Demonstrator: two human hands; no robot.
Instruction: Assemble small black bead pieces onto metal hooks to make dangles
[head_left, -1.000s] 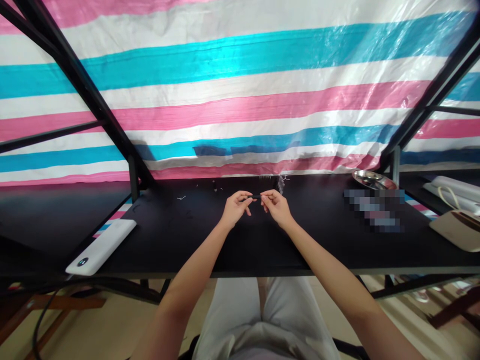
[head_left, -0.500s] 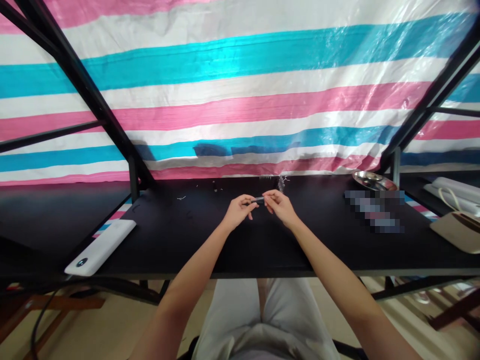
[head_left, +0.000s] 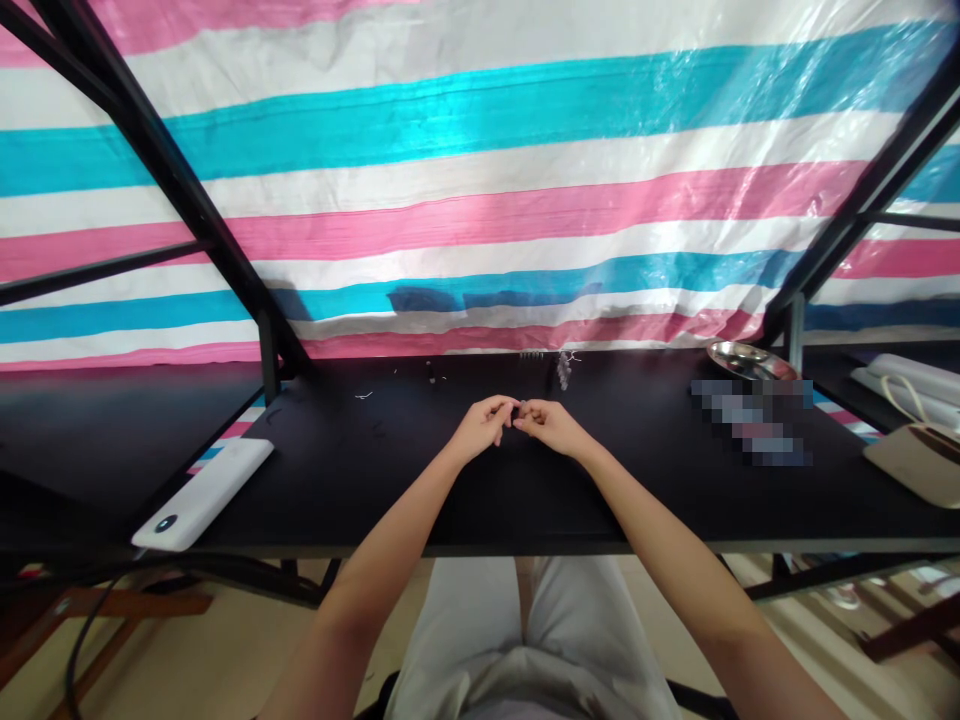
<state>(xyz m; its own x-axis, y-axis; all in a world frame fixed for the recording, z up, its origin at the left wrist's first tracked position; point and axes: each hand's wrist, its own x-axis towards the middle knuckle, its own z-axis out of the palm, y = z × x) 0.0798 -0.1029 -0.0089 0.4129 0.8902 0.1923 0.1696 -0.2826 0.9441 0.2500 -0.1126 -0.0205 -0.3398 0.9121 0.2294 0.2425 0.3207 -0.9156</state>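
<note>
Over the middle of the black table [head_left: 360, 480], my left hand [head_left: 484, 424] and my right hand [head_left: 553, 428] meet, fingertips almost touching. Both are closed in a pinch around a slim grey rod [head_left: 517, 413], which is mostly hidden by the fingers; only a small dark bit shows between them. Just beyond my right hand lies a small cluster of clear pieces [head_left: 564, 372]. A row of tiny light parts [head_left: 531, 355] is at the back edge. Behind my left hand sits a small dark piece [head_left: 430, 373].
A long white device [head_left: 214, 490] with a dark round spot lies at the left. White scraps [head_left: 364, 395] are on the table. At the right are a shiny metal dish [head_left: 739, 358], a blurred-out patch [head_left: 750, 425] and a beige bag [head_left: 911, 465]. A striped sheet [head_left: 480, 210] hangs behind.
My hands have come closer together and slightly down toward me. The grey rod, visible between them before, is now mostly covered by fingers.
</note>
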